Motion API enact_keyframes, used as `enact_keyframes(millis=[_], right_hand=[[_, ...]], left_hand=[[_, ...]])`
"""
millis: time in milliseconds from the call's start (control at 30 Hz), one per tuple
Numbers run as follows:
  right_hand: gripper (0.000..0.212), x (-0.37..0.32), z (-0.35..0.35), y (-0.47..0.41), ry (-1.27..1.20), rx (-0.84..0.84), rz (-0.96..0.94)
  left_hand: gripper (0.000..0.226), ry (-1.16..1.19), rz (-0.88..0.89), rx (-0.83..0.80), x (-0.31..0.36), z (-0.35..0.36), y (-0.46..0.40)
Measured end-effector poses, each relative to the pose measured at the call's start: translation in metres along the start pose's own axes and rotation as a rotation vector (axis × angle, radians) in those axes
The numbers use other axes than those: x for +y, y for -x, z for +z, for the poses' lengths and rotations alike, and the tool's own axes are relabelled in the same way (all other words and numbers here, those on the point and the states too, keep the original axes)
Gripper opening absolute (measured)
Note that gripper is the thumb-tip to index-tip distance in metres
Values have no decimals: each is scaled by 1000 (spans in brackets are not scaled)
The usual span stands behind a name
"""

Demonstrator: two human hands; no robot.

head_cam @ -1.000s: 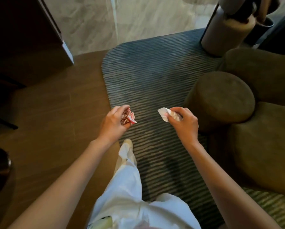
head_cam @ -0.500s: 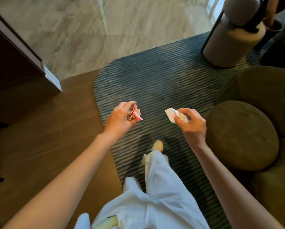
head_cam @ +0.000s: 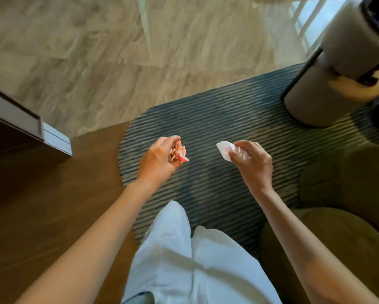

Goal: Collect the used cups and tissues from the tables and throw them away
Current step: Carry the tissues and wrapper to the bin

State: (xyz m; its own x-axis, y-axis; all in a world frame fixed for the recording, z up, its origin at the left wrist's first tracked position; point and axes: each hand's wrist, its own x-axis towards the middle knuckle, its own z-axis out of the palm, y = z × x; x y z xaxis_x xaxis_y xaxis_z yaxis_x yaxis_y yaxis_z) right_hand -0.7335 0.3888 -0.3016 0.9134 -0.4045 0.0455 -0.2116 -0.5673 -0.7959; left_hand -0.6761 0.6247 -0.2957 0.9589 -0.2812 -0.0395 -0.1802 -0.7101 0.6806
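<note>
Tissue (head_cam: 223,150): white, crumpled, frame centre right, jutting left from pinching fingers (head_cam: 239,150).
Right hand (head_cam: 253,164): clenched on tissue.
Wrapper (head_cam: 179,152): red-and-white, scrunched, frame centre.
Left hand (head_cam: 160,163): curled around wrapper.
Below: striped rug (head_cam: 228,110).

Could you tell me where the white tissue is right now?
The white tissue is pinched in the right hand, above the striped rug.
</note>
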Motion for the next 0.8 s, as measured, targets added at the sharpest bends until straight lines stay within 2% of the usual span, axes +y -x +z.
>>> enact_keyframes(millis=[300,500,800], right_hand=[[22,-16,62,-235,-3,62,65],[25,-24,73,-374,44,125,96],[23,20,73,-601,49,161,221]], left_hand=[[49,-28,78,-22,-21,-12,-265],[47,-63,136,-97,-2,-21,-426],[50,-79,158,-201,29,25,-667]])
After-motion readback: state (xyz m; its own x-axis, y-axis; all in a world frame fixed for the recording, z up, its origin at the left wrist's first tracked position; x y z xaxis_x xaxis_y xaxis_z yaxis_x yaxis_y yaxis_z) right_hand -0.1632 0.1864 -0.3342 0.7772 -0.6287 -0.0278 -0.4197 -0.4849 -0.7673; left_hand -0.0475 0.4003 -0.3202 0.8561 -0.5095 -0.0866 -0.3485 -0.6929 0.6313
